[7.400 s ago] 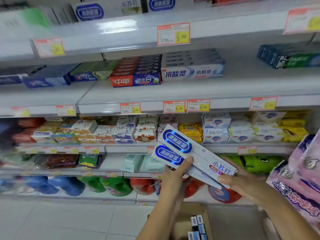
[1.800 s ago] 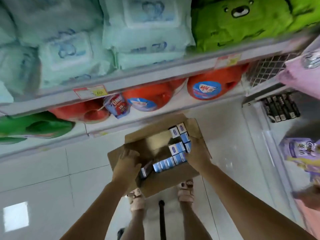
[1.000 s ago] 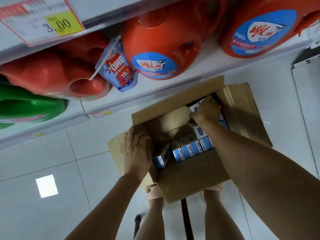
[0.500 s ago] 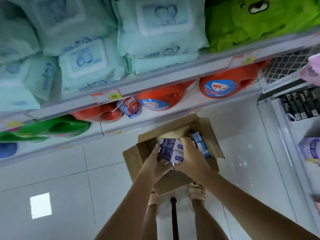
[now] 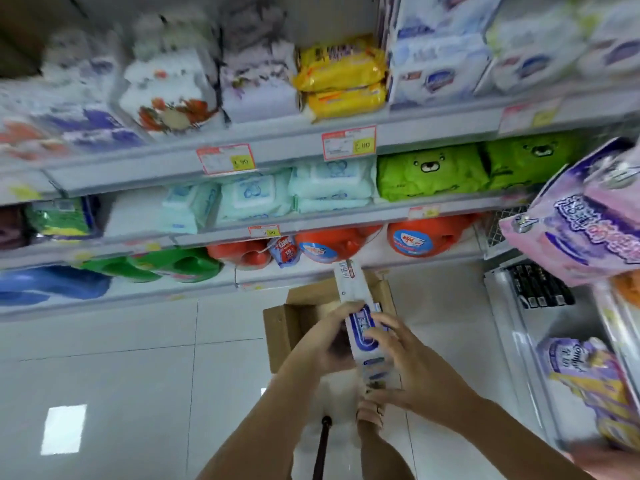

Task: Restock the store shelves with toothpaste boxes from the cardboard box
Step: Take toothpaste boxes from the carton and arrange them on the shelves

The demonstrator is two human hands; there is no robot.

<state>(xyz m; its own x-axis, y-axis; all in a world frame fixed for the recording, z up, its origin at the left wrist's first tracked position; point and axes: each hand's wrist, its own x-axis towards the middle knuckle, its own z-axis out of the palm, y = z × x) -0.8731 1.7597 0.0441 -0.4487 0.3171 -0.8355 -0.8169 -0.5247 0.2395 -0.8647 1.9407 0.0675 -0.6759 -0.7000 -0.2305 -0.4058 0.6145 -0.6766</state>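
- My left hand [image 5: 326,339] grips the toothpaste boxes [image 5: 358,323] from their left side, with its fingers curled over the top face just beside the blue oval label.
- My right hand [image 5: 415,368] holds the same bundle from the right. Its fingers are wrapped over the upper face and the thumb runs along the near end.
- The boxes are long and white. They point away from me, and in this view their far end overlaps the front edge of the lowest shelf. Blur keeps me from counting how many I hold.
- The bundle is in the air above the open cardboard box [image 5: 278,332], touching nothing but my hands.
- The cardboard box sits on the pale tiled floor [image 5: 121,375], close to the front edge of the shelves [image 5: 284,152]. My hands hide what is inside it.
- On the lowest shelf stand orange detergent jugs [image 5: 427,233], with green jugs [image 5: 180,268] to their left and a blue jug [image 5: 48,282] near the left edge.
- The shelf above carries pale wipes packs [image 5: 329,185] and, to their right, bright green bear-faced packs [image 5: 429,171].
- Higher still, yellow packs [image 5: 341,77] lie between blurred white packs.
- Red and yellow price tags [image 5: 348,142] are clipped to the shelves' front edges.
- Pink and purple packs [image 5: 581,233] hang on a rack at the right.
- Below my hands I see one foot [image 5: 370,414] and a black pole [image 5: 322,441].
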